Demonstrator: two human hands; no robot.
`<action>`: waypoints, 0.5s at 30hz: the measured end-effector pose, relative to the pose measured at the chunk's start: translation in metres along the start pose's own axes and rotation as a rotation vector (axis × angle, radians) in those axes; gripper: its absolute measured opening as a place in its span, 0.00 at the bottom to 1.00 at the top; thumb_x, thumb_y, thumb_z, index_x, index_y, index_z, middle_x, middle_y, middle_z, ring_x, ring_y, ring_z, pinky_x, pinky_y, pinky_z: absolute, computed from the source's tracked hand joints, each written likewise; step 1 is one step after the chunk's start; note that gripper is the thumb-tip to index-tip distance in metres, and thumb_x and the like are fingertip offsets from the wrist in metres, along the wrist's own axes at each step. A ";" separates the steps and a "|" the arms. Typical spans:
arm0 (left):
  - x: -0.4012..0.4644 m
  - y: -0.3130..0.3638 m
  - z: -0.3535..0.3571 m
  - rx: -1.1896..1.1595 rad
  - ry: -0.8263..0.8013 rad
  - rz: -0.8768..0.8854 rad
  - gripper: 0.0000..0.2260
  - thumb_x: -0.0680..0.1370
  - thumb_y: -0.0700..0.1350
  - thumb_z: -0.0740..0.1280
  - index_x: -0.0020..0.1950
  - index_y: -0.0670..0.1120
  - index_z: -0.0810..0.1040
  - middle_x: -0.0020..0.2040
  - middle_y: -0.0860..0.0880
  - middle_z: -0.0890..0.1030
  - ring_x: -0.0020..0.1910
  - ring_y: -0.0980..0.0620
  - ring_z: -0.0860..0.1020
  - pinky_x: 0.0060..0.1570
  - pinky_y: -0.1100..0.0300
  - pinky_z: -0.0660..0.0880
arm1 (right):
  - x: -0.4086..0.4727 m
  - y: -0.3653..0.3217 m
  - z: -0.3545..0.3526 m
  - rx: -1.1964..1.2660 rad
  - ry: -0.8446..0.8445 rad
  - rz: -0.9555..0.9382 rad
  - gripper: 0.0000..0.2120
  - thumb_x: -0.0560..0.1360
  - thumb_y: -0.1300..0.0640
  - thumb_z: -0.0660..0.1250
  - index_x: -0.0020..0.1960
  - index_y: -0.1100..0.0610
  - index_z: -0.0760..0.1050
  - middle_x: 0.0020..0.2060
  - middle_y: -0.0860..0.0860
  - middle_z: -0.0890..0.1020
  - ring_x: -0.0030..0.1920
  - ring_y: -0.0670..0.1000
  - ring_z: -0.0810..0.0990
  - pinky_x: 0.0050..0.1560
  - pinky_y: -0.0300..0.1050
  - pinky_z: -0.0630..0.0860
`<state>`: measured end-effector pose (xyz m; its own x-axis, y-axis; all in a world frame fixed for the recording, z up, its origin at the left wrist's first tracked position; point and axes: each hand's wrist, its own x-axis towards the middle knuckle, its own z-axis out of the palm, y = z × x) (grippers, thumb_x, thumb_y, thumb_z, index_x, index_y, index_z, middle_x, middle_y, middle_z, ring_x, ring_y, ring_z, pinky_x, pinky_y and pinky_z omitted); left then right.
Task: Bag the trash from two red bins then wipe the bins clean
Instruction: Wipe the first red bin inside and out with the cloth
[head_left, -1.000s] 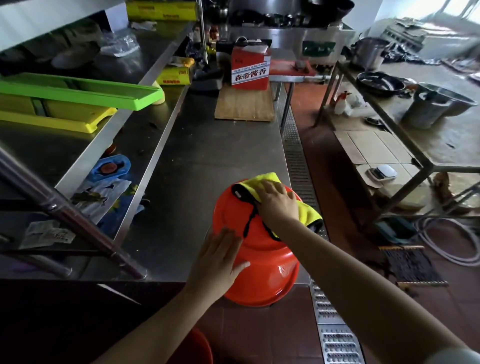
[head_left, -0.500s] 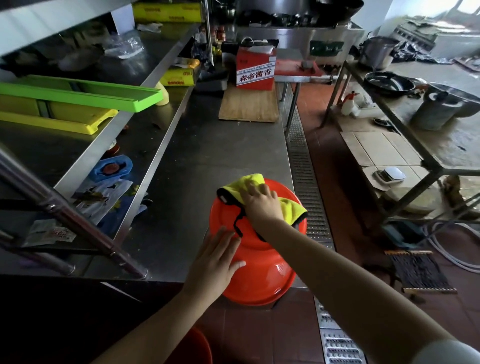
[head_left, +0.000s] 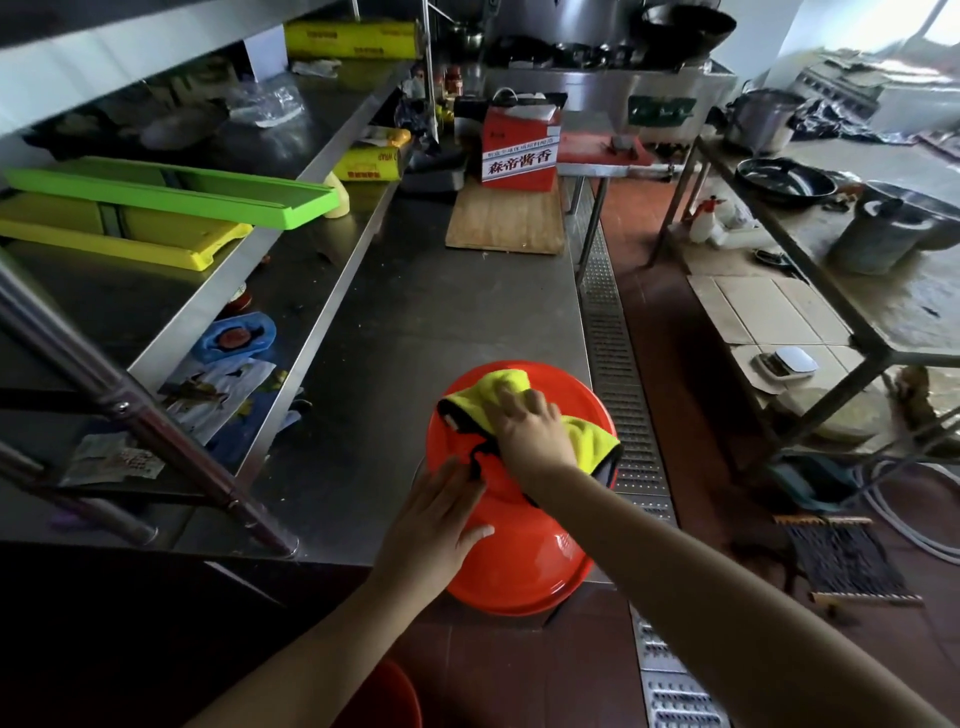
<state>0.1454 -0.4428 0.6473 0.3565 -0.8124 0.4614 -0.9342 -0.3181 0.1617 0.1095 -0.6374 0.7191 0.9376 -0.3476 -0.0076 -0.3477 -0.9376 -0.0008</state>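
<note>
Since a second ago the yellow cloth (head_left: 524, 415) and the right hand (head_left: 532, 434) on it have slid leftward across the top of the upturned red bin (head_left: 524, 551), away from its right rim; the left hand (head_left: 439, 522) has kept its place on the near-left flank.

Head view, the only one: the bin sits upside down at the near right corner of the steel desk (head_left: 415, 332), its near rim overhanging the desk edge. The right hand lies flat, fingers together and slightly bent, pressing the cloth to the bin's base. The left hand is spread, palm down, bracing the side. A second red bin (head_left: 384, 696) shows partly at the bottom edge, on the floor.

To wipe well, I judge the bracing hand should press firmly while the cloth works in overlapping strokes from the base down the flanks, turning the bin to reach the far side.

The overhang is the risk: a hard push toward the person or to the right could tip the bin off the desk onto the floor drain grate (head_left: 621, 415). Bare steel lies open to the far left, toward the wooden board (head_left: 506, 221).
</note>
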 end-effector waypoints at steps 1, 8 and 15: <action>0.000 0.000 0.002 -0.004 0.009 0.003 0.25 0.79 0.59 0.64 0.71 0.45 0.73 0.70 0.45 0.73 0.74 0.46 0.65 0.68 0.43 0.68 | -0.002 0.019 -0.001 -0.027 0.003 0.052 0.22 0.82 0.53 0.58 0.75 0.50 0.67 0.78 0.52 0.61 0.70 0.63 0.64 0.68 0.56 0.64; 0.005 0.004 0.006 -0.039 -0.041 -0.023 0.26 0.79 0.60 0.63 0.71 0.45 0.72 0.72 0.45 0.72 0.76 0.46 0.62 0.67 0.41 0.69 | -0.007 0.016 -0.009 -0.005 -0.003 0.151 0.22 0.82 0.62 0.54 0.75 0.56 0.65 0.78 0.57 0.60 0.70 0.65 0.63 0.70 0.57 0.63; 0.005 0.007 -0.002 -0.011 -0.024 -0.070 0.26 0.78 0.61 0.63 0.71 0.47 0.71 0.71 0.45 0.71 0.74 0.47 0.64 0.65 0.42 0.71 | -0.019 0.027 -0.013 -0.044 -0.047 0.087 0.25 0.81 0.63 0.57 0.77 0.51 0.61 0.80 0.52 0.57 0.72 0.64 0.61 0.71 0.59 0.62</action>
<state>0.1406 -0.4477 0.6526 0.4213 -0.7998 0.4276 -0.9069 -0.3696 0.2022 0.0825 -0.6563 0.7323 0.9020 -0.4286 -0.0527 -0.4265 -0.9033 0.0458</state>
